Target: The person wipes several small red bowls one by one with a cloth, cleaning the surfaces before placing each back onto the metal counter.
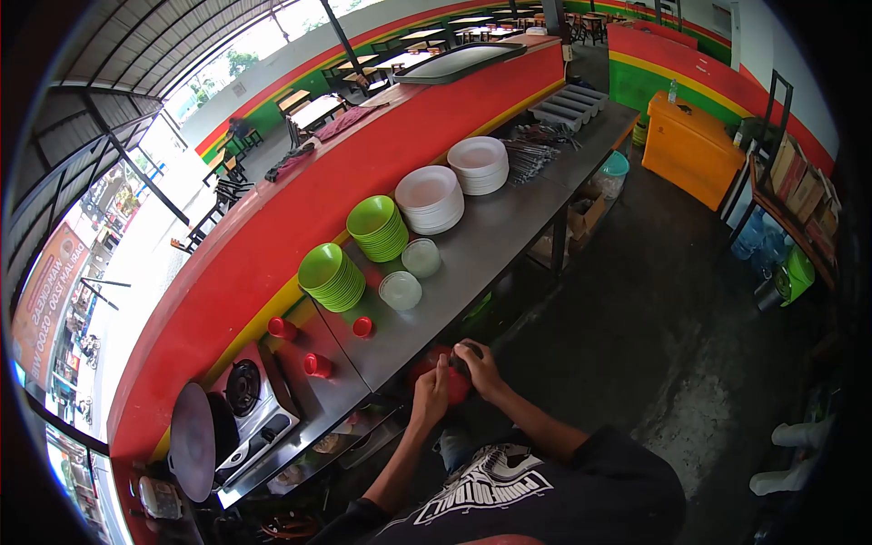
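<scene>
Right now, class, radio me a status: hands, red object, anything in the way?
Left hand and right hand close together at red object. Grip unclear; hands partly cover it. Steel counter alongside, nothing visibly blocking.

Left grip and right grip seem to touch a red object.

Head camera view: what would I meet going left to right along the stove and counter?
Large round grey pan or lid, silver gas stove with black burner, two stacks of light-green bowls, two stacks of white plates, metal cutlery, grey compartmented tray.
</scene>
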`<move>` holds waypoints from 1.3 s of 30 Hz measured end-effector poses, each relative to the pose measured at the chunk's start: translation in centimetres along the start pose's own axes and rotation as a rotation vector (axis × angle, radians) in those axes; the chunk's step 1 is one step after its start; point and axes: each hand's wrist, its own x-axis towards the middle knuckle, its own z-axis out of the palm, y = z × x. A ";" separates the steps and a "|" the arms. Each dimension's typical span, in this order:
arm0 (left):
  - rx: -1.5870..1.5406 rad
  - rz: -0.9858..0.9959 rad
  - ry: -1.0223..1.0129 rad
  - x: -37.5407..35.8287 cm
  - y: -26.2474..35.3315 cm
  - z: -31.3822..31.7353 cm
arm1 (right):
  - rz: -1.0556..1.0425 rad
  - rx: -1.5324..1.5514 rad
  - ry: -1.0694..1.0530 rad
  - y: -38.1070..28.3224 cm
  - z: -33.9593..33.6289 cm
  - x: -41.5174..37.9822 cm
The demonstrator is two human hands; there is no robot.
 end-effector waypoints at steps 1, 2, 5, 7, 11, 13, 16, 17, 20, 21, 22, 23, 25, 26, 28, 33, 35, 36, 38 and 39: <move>-0.116 0.043 0.032 -0.2 0.8 0.4 | 0.063 0.081 0.075 -0.1 0.3 0.3; -0.233 0.086 0.063 -0.5 1.4 0.7 | 0.125 0.162 0.152 -0.4 0.5 0.6; -0.139 0.139 0.168 -1.0 1.7 1.0 | 0.107 0.190 0.098 0.8 0.2 1.2; -0.155 0.019 0.098 -0.6 0.8 -0.1 | 0.033 0.075 0.000 0.9 1.0 1.1; -0.061 -0.126 -0.134 0.6 -0.7 -3.0 | 0.004 -0.159 -0.140 -0.8 2.3 0.6; -0.166 -0.091 -0.070 0.3 0.2 -3.3 | 0.007 -0.188 -0.160 -0.9 2.6 0.7; -0.423 -0.033 0.080 -0.3 0.9 -2.0 | -0.024 0.018 0.009 0.1 2.7 1.7; -0.415 -0.004 0.091 -0.5 0.5 -1.6 | -0.030 0.028 0.060 0.1 2.5 1.9; -0.421 0.030 0.105 -0.6 0.2 -1.3 | -0.048 -0.025 0.139 -0.2 2.2 2.4; -0.502 -0.021 0.141 -0.5 0.0 -1.1 | -0.054 -0.092 0.122 -0.7 2.2 2.4; -0.581 -0.072 0.179 -0.3 -0.2 -1.1 | -0.060 -0.155 0.102 -1.1 2.4 2.3; -0.657 -0.123 0.218 -0.1 -0.4 -1.2 | -0.100 -0.211 0.056 -1.4 2.9 2.1; -0.672 -0.145 0.234 0.3 -0.9 -1.6 | -0.183 -0.319 -0.034 -2.7 4.1 1.4; -0.678 -0.156 0.240 0.4 -1.1 -1.7 | -0.301 -0.411 -0.068 -3.0 4.7 1.3; -0.685 -0.131 0.270 0.6 -0.4 -1.8 | -0.547 -0.586 -0.137 -3.4 5.8 1.2; -0.771 -0.154 0.213 1.4 -1.5 -2.6 | -0.564 -0.621 -0.209 -3.1 6.1 1.4; -0.848 -0.176 0.188 1.0 -0.5 -2.7 | -0.558 -0.626 -0.189 -2.9 6.1 1.7; -0.809 -0.232 0.153 1.2 -1.1 -3.0 | -0.552 -0.635 -0.159 -3.1 6.2 1.7; -0.747 -0.212 0.147 0.9 -1.6 -2.4 | -0.590 -0.663 -0.078 -3.5 6.7 1.9; -0.644 -0.162 0.151 0.5 0.7 -2.5 | -0.588 -0.655 -0.040 -3.2 6.8 2.1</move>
